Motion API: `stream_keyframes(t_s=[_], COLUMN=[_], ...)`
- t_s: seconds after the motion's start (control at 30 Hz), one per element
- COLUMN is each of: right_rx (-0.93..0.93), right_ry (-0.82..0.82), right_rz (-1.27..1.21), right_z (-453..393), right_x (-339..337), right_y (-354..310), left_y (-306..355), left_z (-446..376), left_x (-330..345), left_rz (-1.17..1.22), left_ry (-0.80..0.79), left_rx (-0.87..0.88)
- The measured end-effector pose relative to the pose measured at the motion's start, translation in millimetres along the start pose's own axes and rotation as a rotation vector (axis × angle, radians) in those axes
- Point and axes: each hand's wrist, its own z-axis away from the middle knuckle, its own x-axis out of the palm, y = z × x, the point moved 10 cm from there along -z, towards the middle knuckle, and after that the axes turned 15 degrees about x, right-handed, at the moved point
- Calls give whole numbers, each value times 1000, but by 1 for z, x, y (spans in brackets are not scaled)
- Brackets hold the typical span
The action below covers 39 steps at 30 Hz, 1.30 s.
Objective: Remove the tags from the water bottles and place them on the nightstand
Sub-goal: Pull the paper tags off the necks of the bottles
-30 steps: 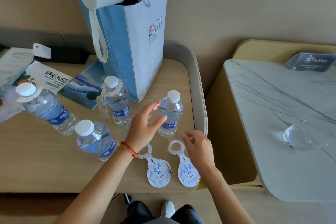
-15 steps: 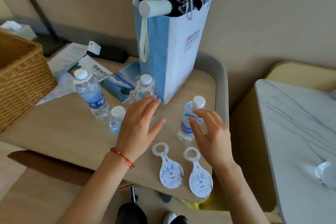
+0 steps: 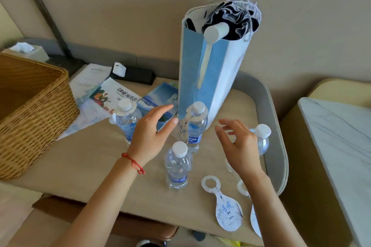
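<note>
Several clear water bottles with white caps stand on the wooden nightstand (image 3: 96,158). The middle bottle (image 3: 196,126) still wears a white paper tag round its neck, hanging down its left side. The far left bottle (image 3: 126,120) also carries a tag collar. The near bottle (image 3: 177,166) and the right bottle (image 3: 262,138) have bare necks. Two removed tags lie flat near the front edge: one (image 3: 224,206) fully visible, the other (image 3: 254,220) partly under my right forearm. My left hand (image 3: 149,132) hovers open just left of the middle bottle. My right hand (image 3: 237,146) hovers open to its right.
A tall blue and white paper bag (image 3: 208,78) stands right behind the middle bottle. A wicker basket (image 3: 30,110) fills the left side. Brochures (image 3: 112,94) and a black box lie at the back. A marble-topped table (image 3: 341,138) stands to the right.
Both hands have moved away from the laid-down tags, up and forward, and now flank the tagged middle bottle. The camera has swung left and tilted down.
</note>
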Motion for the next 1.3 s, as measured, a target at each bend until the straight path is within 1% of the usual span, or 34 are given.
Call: stream_keyframes(t_s=[0.13,0.23,0.37,0.43,0.53,0.67,0.8,1.0,1.13,1.2,1.3], right_rx=[166,287,439,492,554,551,501,447,487,507,503], right_ry=[74,113,153,147,72,-41,-90,-169,-219,-202,-90], right_rz=[-60,-82,-99,-99,-126,-219,-252,-344,-454,-468,-426], right_z=[-3,-5,-5,-5,-3,1,3,-9,-18,-21,-28], right_x=[15,24,32,37,51,70,81,91,97,95,81], right_y=[7,12,24,30,39,37,29,29,34,37,38], left_y=[-42,-62,-78,-84,-87,-91,-91,-99,-107,-108,-107], left_z=[-15,-27,-33,-29,-28,-31,-28,-14,-10,-11,-14], left_x=[22,46,78,93,107,115,115,102,94,94,97], left_rz=[229,402,544,616,684,716,747,789,747,711,661], left_ry=[-123,-209,-314,-351,-359,-356,-374,-312,-253,-261,-297], left_rx=[-52,-83,-132,-172,-182,-197,-194,-220,-224,-205,-186])
